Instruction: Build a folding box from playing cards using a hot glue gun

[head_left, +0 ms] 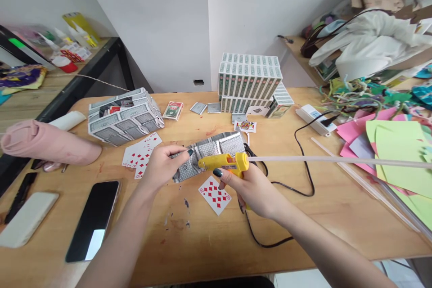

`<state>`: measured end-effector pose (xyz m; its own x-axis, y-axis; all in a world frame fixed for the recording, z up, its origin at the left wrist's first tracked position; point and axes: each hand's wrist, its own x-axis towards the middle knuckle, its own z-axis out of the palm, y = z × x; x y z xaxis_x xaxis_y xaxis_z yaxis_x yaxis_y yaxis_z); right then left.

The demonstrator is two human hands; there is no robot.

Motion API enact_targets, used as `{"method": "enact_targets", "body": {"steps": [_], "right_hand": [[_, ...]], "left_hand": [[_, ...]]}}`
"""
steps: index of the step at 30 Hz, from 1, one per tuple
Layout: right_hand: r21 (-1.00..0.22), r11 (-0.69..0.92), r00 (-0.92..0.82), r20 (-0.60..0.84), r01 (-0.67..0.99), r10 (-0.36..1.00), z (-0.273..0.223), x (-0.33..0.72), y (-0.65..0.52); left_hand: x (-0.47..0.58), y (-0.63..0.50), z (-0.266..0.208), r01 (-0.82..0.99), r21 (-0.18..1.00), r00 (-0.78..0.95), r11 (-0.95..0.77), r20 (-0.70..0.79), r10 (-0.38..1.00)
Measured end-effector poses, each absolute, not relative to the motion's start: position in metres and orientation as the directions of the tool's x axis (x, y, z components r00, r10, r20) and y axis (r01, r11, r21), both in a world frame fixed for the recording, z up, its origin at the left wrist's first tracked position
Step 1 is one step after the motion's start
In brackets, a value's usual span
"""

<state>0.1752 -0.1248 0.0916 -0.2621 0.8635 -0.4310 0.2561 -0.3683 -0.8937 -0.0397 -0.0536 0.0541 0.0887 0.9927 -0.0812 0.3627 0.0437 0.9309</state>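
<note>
My right hand [253, 187] is wrapped round a yellow hot glue gun [221, 162], and a long clear glue stick [324, 159] sticks out of its back. The gun's nozzle points left, close to a piece made of joined playing cards [221, 145] with grey patterned backs. At the left end of this piece, my left hand [167, 162] pinches it between thumb and fingers. Just below the gun lies a ten of diamonds [215, 195], face up. Several face-up cards [143, 150] are fanned on the table behind my left hand.
A box covered in cards [126, 117] stands at the back left, beside a card pack [173, 110]. Stacked card packs [249, 81] rise at the back. A black cord [305, 157] runs to a power strip [315, 119]. A phone [92, 220], a pink roll [50, 141] and coloured paper [401, 148] flank my arms.
</note>
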Motion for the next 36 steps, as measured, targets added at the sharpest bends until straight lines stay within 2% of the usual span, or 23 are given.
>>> {"method": "enact_targets", "body": {"steps": [7,12,14,17,20,23,25,27,32,36], "right_hand": [[-0.905,-0.270,-0.269,-0.363,0.328,0.892,0.101,0.181,-0.128],[-0.920,-0.270,-0.277,-0.348,0.285,0.896,0.103,0.196,-0.138],[-0.932,-0.290,-0.185,-0.331,0.217,0.925,0.100,0.206,-0.142],[-0.955,-0.260,0.061,-0.254,0.139,0.965,0.093,0.226,-0.144],[-0.952,-0.229,0.237,-0.180,0.201,0.955,0.080,0.245,-0.143],[-0.873,-0.253,0.431,-0.054,0.417,0.901,0.062,0.263,-0.140],[-0.723,-0.294,0.479,0.058,0.626,0.876,0.046,0.275,-0.137],[-0.593,-0.322,0.474,0.115,0.738,0.873,0.028,0.288,-0.133],[-0.469,-0.377,0.439,0.025,0.799,0.898,-0.006,0.311,-0.125],[-0.508,-0.383,0.439,-0.010,0.772,0.898,-0.012,0.313,-0.124]], "left_hand": [[-0.037,-0.052,0.054,0.368,0.928,0.048,0.062,-0.085,0.995],[-0.040,-0.049,0.054,0.323,0.940,0.081,0.110,-0.143,0.986],[-0.040,-0.049,0.057,0.324,0.936,0.096,0.138,-0.177,0.979],[-0.039,-0.048,0.066,0.362,0.916,0.132,0.172,-0.233,0.964],[-0.038,-0.048,0.073,0.372,0.906,0.154,0.201,-0.274,0.949],[-0.036,-0.047,0.073,0.335,0.914,0.132,0.230,-0.287,0.949],[-0.035,-0.046,0.071,0.310,0.920,0.103,0.241,-0.285,0.953],[-0.034,-0.046,0.070,0.289,0.925,0.085,0.249,-0.283,0.955],[-0.033,-0.047,0.073,0.272,0.928,0.112,0.254,-0.293,0.949],[-0.034,-0.047,0.073,0.257,0.927,0.114,0.273,-0.309,0.944]]}}
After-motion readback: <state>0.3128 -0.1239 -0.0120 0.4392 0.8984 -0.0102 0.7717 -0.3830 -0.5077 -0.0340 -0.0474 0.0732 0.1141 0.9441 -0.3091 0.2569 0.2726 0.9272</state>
